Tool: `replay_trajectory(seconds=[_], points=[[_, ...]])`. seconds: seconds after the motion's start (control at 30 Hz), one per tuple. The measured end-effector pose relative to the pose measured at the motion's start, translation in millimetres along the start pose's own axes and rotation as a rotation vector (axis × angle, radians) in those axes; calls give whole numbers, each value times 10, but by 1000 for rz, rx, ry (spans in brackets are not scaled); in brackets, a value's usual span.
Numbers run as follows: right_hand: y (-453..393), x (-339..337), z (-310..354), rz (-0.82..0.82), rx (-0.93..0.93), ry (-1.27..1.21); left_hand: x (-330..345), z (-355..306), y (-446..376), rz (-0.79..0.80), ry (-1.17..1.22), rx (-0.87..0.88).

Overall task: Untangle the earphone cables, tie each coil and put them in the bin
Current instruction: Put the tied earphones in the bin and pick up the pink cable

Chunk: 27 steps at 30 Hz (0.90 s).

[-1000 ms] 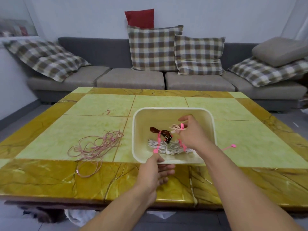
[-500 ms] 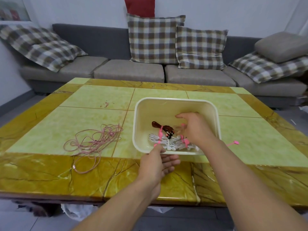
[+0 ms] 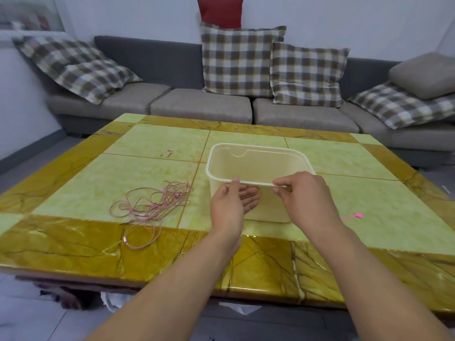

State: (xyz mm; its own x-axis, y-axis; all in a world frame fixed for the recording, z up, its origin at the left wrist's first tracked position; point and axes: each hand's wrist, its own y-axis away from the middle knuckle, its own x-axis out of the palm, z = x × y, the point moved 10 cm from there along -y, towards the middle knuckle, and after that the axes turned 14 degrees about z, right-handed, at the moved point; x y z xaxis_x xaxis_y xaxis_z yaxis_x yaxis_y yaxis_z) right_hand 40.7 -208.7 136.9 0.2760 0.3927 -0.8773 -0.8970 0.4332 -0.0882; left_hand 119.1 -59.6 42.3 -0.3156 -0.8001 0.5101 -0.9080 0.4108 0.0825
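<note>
Both hands hold the near rim of the cream rectangular plastic bin (image 3: 248, 166): the left hand (image 3: 227, 205) has its thumb on top of the rim and its fingers spread flat against the outside of the near wall, while the right hand (image 3: 304, 193) has its grip pressed together, pinching the rim's edge between thumb and curled fingers. The two hands sit close beside each other along that edge, left at about 8 o'clock of the bin and right at about 5 o'clock. The bin stands upright on the glossy green-and-amber tiled stone worktop (image 3: 152, 168); from this low angle its near wall hides the floor of the bin, so its contents cannot be made out. A loose tangle of thin pink earphone cable (image 3: 157, 203) lies on the worktop at 9 o'clock of the bin, well apart from it and untied, with one strand trailing toward the near amber border. A small pink cable tie (image 3: 355, 216) lies flat on the worktop at about 4 o'clock of the bin, near the right forearm. Beyond the worktop at 12 o'clock stands a grey sofa (image 3: 202, 107) with checked cushions (image 3: 241, 60).
</note>
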Motion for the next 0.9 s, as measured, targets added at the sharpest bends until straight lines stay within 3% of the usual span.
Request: replay_trajectory(seconds=[0.07, 0.2, 0.27, 0.4, 0.5, 0.6, 0.7, 0.83, 0.9], points=[[-82, 22, -52, -23, -11, -70, -251, -218, -10, -55, -355, 134], [-264, 106, -30, -91, -78, -107, -860, -692, 72, -329, -1131, 356], [-374, 181, 51, -125, -109, -109, -1193, -770, 3, -381, -1339, 327], [-647, 326, 209, -165, -175, -107, -1746, -659, -129, -348, -1610, 31], [-887, 448, 226, -166, -137, -158, -1815, -613, -160, -318, -1658, -65], [-1003, 513, 271, -149, -107, -146, -1600, -679, -113, -289, -1599, -4], [-927, 554, 374, -95, -148, -95, -1441, -625, -91, -221, -1342, 4], [-599, 503, 429, -113, -205, -255, -1120, -530, -36, -104, -909, 86], [-444, 604, 367, 14, -173, -386, -922, -425, 7, -29, -671, 67]])
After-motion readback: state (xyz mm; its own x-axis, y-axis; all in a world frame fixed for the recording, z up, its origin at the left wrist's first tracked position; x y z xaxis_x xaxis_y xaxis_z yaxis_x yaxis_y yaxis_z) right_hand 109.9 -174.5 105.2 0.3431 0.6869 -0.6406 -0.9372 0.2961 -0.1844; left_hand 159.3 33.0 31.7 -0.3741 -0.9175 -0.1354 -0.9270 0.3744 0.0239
